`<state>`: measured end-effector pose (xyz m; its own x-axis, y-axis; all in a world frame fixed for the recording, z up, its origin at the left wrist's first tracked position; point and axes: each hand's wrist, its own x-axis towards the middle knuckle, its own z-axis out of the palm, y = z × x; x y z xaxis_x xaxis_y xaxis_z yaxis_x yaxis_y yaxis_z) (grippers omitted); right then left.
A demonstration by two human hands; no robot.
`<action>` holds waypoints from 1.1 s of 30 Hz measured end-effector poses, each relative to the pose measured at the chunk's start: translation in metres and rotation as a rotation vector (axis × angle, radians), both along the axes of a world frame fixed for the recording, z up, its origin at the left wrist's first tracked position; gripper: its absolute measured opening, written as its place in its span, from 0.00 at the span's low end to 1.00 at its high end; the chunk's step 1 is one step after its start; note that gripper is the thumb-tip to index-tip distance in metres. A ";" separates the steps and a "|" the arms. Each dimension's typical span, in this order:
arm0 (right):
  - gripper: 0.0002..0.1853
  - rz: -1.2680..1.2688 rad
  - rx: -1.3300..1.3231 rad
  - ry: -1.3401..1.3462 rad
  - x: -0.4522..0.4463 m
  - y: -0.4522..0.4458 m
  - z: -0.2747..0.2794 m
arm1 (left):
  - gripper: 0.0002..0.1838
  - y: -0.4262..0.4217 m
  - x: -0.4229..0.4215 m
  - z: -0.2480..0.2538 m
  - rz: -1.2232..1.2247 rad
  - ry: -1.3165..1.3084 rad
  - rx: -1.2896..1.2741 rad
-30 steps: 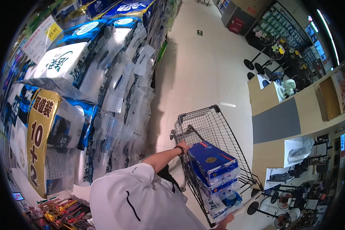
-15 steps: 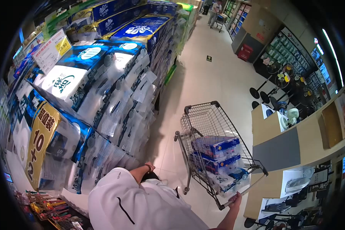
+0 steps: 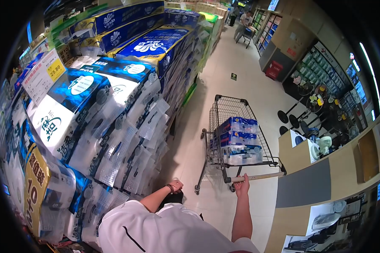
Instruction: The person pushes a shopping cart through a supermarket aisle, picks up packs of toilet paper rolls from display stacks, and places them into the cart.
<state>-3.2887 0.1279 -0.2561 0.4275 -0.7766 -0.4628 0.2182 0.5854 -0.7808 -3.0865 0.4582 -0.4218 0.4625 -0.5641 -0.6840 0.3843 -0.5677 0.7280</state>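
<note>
A wire shopping cart (image 3: 269,147) stands ahead of me on the tiled floor. My right hand (image 3: 242,185) is at the left part of its handle (image 3: 266,175), fingers closed over the bar. Inside the cart lie stacked packs of tissue: blue packs (image 3: 239,138) on top and a white and blue pack (image 3: 243,154) below. My left hand (image 3: 175,185), with a dark band at the wrist, hangs low in front of my white shirt (image 3: 156,227). Its fingers are curled in, and nothing shows in them. It is nearest to the wrapped tissue packs (image 3: 126,147) on my left.
Left, a tall stack of tissue packs (image 3: 152,46) lines the aisle, with a price sign (image 3: 44,76). Right, a wooden counter (image 3: 346,177) and standing fans (image 3: 312,99) border the floor (image 3: 217,71). A person (image 3: 245,21) with a cart (image 3: 245,34) is farther up.
The cart has moved forward, away from my body, and turned straighter along the aisle. My right arm has stretched forward with its handle. The left hand has shifted slightly right.
</note>
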 end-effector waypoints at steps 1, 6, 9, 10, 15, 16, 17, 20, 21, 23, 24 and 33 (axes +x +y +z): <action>0.21 0.061 0.012 0.020 0.022 -0.007 0.006 | 0.17 -0.012 0.016 0.002 0.004 -0.003 -0.012; 0.23 0.267 0.086 0.045 0.122 -0.035 0.019 | 0.12 -0.050 0.075 0.009 0.113 0.009 -0.019; 0.22 0.320 0.098 0.035 0.176 -0.046 0.017 | 0.13 -0.067 0.112 0.013 0.140 -0.009 -0.039; 0.21 0.319 0.088 0.036 0.195 -0.051 0.018 | 0.13 -0.073 0.127 0.018 0.149 -0.012 -0.041; 0.21 0.348 0.090 0.096 0.279 -0.069 0.023 | 0.13 -0.078 0.173 0.040 0.190 -0.068 -0.031; 0.21 0.352 0.097 0.103 0.291 -0.070 0.026 | 0.13 -0.076 0.179 0.036 0.212 -0.059 -0.026; 0.23 0.358 0.089 0.080 0.300 -0.070 0.028 | 0.12 -0.074 0.184 0.032 0.229 -0.052 -0.020; 0.23 0.388 0.111 0.024 0.313 -0.064 0.038 | 0.09 -0.064 0.182 0.017 0.272 0.024 -0.020; 0.22 0.488 0.109 0.064 0.315 -0.063 0.043 | 0.09 -0.060 0.182 0.013 0.296 0.045 0.006; 0.20 0.685 0.100 0.150 0.314 -0.055 0.063 | 0.09 -0.073 0.194 0.008 0.332 0.001 0.016; 0.18 0.728 -0.040 0.212 0.314 -0.058 0.068 | 0.10 -0.082 0.198 0.016 0.341 -0.066 0.001; 0.22 0.106 -1.460 1.008 0.374 -0.277 0.129 | 0.32 -0.263 0.355 0.211 0.464 -0.642 -0.337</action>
